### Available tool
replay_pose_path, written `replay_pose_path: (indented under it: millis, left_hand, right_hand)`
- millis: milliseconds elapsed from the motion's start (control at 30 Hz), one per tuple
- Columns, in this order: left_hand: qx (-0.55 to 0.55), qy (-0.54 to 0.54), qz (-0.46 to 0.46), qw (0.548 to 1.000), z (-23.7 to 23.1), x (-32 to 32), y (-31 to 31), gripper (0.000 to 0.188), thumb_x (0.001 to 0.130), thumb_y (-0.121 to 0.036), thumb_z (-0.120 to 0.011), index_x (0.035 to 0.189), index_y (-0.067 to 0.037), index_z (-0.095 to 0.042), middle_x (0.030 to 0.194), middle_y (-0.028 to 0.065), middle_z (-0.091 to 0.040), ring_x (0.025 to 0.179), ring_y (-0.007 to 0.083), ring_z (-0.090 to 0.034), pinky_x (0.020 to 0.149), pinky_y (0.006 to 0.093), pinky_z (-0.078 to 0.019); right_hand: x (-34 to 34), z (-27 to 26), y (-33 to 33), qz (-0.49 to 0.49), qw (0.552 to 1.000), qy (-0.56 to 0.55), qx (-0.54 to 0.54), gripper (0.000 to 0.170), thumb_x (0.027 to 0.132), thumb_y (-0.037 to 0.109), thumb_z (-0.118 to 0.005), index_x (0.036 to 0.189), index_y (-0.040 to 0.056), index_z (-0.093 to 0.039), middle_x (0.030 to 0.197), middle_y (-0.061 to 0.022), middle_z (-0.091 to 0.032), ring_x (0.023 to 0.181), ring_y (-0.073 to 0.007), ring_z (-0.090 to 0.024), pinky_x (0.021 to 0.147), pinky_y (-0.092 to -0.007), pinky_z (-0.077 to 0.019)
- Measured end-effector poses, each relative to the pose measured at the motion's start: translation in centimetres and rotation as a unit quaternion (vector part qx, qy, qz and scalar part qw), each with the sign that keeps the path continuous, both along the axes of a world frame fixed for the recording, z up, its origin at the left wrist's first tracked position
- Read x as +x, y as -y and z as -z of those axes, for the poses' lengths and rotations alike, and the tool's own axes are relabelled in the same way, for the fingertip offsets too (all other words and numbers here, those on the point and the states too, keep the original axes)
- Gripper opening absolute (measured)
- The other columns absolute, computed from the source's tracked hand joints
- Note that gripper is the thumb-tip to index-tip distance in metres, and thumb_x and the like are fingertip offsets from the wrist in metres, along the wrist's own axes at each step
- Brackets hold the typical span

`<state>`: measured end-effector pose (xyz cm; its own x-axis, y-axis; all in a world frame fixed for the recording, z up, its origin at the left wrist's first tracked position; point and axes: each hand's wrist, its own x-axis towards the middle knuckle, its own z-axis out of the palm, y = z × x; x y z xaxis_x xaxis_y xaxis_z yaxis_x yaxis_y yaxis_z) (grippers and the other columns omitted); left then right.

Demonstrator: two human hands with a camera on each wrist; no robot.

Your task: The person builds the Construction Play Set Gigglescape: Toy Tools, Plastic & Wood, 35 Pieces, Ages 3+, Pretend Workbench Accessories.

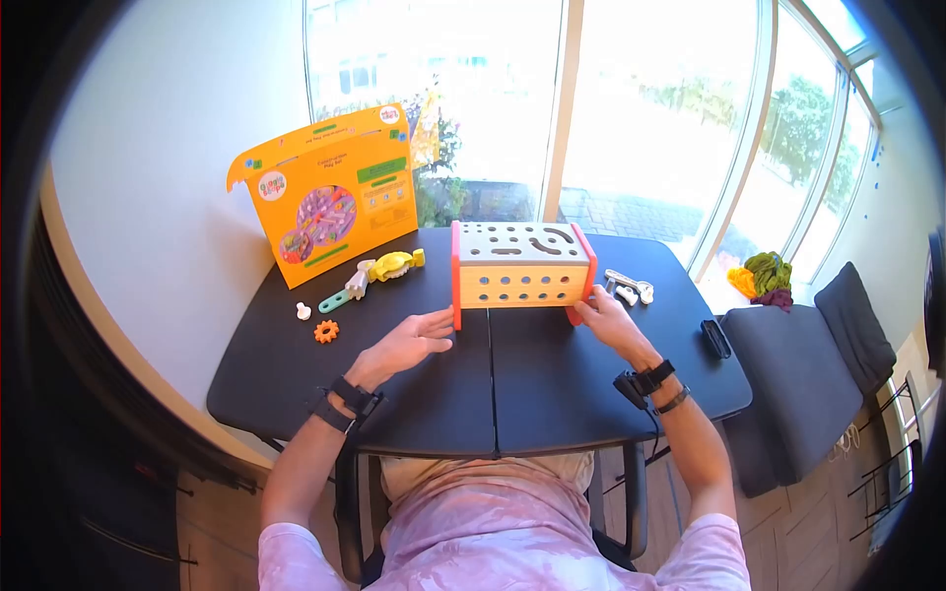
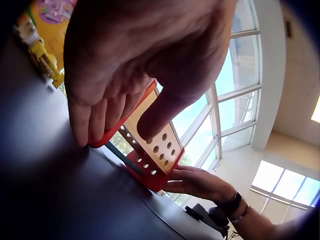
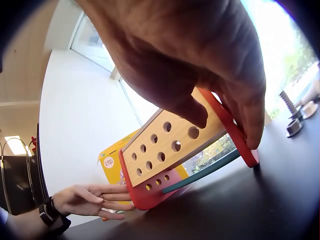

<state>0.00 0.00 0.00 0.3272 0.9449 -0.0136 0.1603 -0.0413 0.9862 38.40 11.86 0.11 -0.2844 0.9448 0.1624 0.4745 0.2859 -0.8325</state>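
A toy workbench point(image 1: 524, 286) stands on the black table, with a grey slotted top, a wooden front full of round holes and red end panels. Its teal lower bar point(image 3: 202, 171) shows underneath in the right wrist view. My left hand point(image 1: 406, 343) lies along the left red end panel point(image 1: 456, 281), straight fingertips at its outer side and thumb apart from it. At the opposite end, my right hand point(image 1: 613, 320) has extended fingers against the outside of the right red panel point(image 3: 227, 125). Its thumb reaches round to the front.
Left of the workbench lie a yellow toy piece point(image 1: 394, 264), a teal-handled tool point(image 1: 335, 301), an orange gear point(image 1: 326, 332) and a white peg point(image 1: 304, 310). Behind them stands a yellow box point(image 1: 345, 217). Grey toy parts point(image 1: 631, 288) and a black case point(image 1: 716, 339) are at right.
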Motion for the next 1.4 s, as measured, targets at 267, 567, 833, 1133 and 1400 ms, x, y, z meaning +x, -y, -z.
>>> replay_pose_path:
  millis: [267, 567, 833, 1133, 1400]
  left_hand:
    - [0.017, -0.017, 0.014, 1.000, 0.5, 1.5, -0.6, 0.078, 0.101, 0.007, -0.063, 0.171, 0.005, -0.030, 0.177, 0.0222, -0.037, 0.165, 0.0314, -0.035, 0.134, 0.0422, -0.0313]
    - [0.119, 0.039, -0.001, 0.992, -4.4, 3.8, 0.4, 0.071, 0.101, 0.010, -0.057, 0.169, 0.007, -0.034, 0.175, 0.0219, -0.041, 0.162, 0.0306, -0.041, 0.133, 0.0403, -0.0330]
    - [0.169, 0.082, -0.047, 0.981, -5.8, 4.9, -1.2, 0.073, 0.101, 0.008, -0.054, 0.170, 0.007, -0.033, 0.175, 0.0235, -0.040, 0.164, 0.0274, -0.039, 0.134, 0.0368, -0.0302]
    - [0.163, 0.056, -0.046, 0.984, -4.8, 4.1, -1.6, 0.071, 0.102, 0.008, -0.054, 0.170, 0.007, -0.033, 0.175, 0.0219, -0.041, 0.163, 0.0263, -0.039, 0.134, 0.0368, -0.0302]
    - [0.044, 0.022, -0.018, 0.999, 0.3, 3.2, -1.4, 0.069, 0.103, 0.009, -0.058, 0.169, 0.006, -0.037, 0.170, 0.0183, -0.049, 0.158, 0.0268, -0.047, 0.132, 0.0389, -0.0354]
  right_hand:
    - [1.9, 0.7, -0.7, 0.054, 0.995, 0.004, 0.078, 0.032, 0.103, 0.014, -0.071, 0.128, -0.0052, -0.069, 0.109, -0.0192, -0.082, 0.102, -0.0281, -0.081, 0.090, -0.0394, -0.0624]
    - [2.9, -3.7, -0.5, 0.145, 0.959, 0.037, 0.242, 0.032, 0.101, 0.025, -0.071, 0.112, -0.0036, -0.081, 0.093, -0.0209, -0.082, 0.088, -0.0340, -0.082, 0.083, -0.0413, -0.0625]
    - [1.8, -3.9, -3.4, 0.168, 0.944, 0.018, 0.282, 0.035, 0.102, 0.029, -0.068, 0.109, -0.0018, -0.081, 0.091, -0.0231, -0.080, 0.085, -0.0390, -0.079, 0.083, -0.0467, -0.0600]
    - [1.3, -3.3, -3.8, 0.172, 0.947, 0.045, 0.266, 0.040, 0.103, 0.032, -0.064, 0.099, -0.0042, -0.080, 0.081, -0.0233, -0.077, 0.079, -0.0413, -0.076, 0.079, -0.0489, -0.0577]
    - [1.3, -3.5, -1.3, 0.110, 0.976, 0.063, 0.176, 0.042, 0.103, 0.036, -0.073, 0.106, -0.0053, -0.079, 0.080, -0.0200, -0.078, 0.076, -0.0304, -0.077, 0.075, -0.0415, -0.0581]
